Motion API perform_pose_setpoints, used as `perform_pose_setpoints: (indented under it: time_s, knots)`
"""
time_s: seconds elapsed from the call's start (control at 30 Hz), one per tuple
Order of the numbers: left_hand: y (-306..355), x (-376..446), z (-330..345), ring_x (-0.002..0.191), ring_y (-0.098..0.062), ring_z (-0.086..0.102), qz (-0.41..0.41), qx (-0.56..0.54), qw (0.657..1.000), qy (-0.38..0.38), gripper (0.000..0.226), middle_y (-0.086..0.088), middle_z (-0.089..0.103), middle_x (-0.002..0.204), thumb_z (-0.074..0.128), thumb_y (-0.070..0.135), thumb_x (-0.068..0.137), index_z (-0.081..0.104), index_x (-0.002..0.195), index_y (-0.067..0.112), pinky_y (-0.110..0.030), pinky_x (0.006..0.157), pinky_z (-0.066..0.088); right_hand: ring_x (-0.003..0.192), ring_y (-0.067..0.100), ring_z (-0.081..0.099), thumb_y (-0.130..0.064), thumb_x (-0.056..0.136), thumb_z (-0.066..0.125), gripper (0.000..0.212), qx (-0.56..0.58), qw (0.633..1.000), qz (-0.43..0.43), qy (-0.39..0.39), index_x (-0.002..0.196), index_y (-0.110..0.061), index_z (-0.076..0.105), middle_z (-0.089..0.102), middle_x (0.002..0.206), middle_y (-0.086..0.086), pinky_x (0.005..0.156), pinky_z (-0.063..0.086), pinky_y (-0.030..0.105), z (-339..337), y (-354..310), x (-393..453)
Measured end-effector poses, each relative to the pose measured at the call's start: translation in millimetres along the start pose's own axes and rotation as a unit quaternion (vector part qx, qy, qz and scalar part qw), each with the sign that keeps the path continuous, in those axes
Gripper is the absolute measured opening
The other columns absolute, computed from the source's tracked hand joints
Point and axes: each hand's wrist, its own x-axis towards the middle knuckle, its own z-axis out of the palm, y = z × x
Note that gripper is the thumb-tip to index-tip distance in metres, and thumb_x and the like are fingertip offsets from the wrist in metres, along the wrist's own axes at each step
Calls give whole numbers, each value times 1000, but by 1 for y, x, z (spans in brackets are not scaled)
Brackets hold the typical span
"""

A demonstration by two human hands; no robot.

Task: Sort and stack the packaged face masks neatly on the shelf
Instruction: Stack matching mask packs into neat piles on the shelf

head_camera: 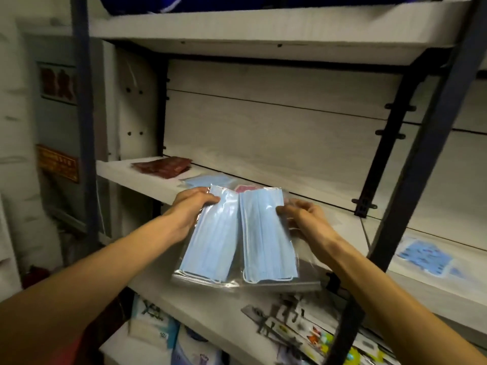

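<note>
Two clear packs of light blue masks are held side by side over the near edge of the middle shelf [137, 172], their long edges touching or slightly overlapping. The left pack [210, 238] leans a little to the left; the right pack [267, 233] stands more upright. The left hand [191, 206] grips the left pack at its upper left edge, thumb curled over the front. The right hand [307, 217] pinches the right pack at its right edge, thumb on the front and fingers behind the plastic. The hands are apart, one on each pack.

Just beyond the packs, on the shelf, lies another blue pack [203, 180], and beside it a pink pack [243, 187] is partly hidden. Farther left lie dark red packs [163, 167]. On the next shelf bay to the right lies a patterned blue pack [424, 255]. Below, colourful packaged goods [303, 330] sit on a lower shelf.
</note>
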Motion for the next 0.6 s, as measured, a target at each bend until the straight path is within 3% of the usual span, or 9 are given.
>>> perform_pose_setpoints:
  time_s: [0.1, 0.23, 0.3, 0.43, 0.6]
  knots:
    - [9, 32, -23, 101, -38, 71, -6, -7, 1000, 27, 20, -20, 74, 106, 71, 6, 84, 72, 103, 6, -50, 93, 57, 78, 23, 68, -13, 91, 67, 13, 9, 1000, 11, 19, 103, -8, 65, 72, 96, 12, 66, 56, 31, 16, 3, 42]
    - [23, 86, -47, 102, -40, 69, -18, -17, 999, 49, 19, -26, 71, 114, 68, 0, 86, 68, 105, -1, -50, 96, 55, 84, 26, 68, -20, 88, 70, 33, 54, 998, 27, 23, 114, -2, 63, 72, 104, 17, 65, 54, 31, 37, 11, 109]
    - [34, 116, -55, 101, -39, 68, -37, -14, 998, 53, 16, -27, 69, 117, 65, -1, 88, 66, 104, -1, -50, 96, 55, 82, 24, 68, -23, 89, 69, 35, 89, 995, 39, 3, 114, 1, 63, 73, 95, 13, 68, 52, 32, 47, 11, 143]
    - [48, 183, -63, 82, -30, 66, -51, -2, 997, 55, 4, -19, 69, 100, 64, 2, 91, 63, 89, 5, -38, 77, 55, 75, 21, 61, -19, 94, 58, 19, 170, 981, 70, -61, 103, -3, 65, 70, 78, 7, 69, 44, 32, 64, 7, 205]
    - [36, 262, -60, 83, -24, 63, -65, -16, 997, 22, 16, -12, 68, 95, 53, -4, 91, 66, 95, 4, -31, 75, 55, 70, 20, 73, -17, 92, 62, 17, 217, 967, 99, -83, 105, -6, 65, 76, 85, 9, 59, 58, 35, 76, 10, 250]
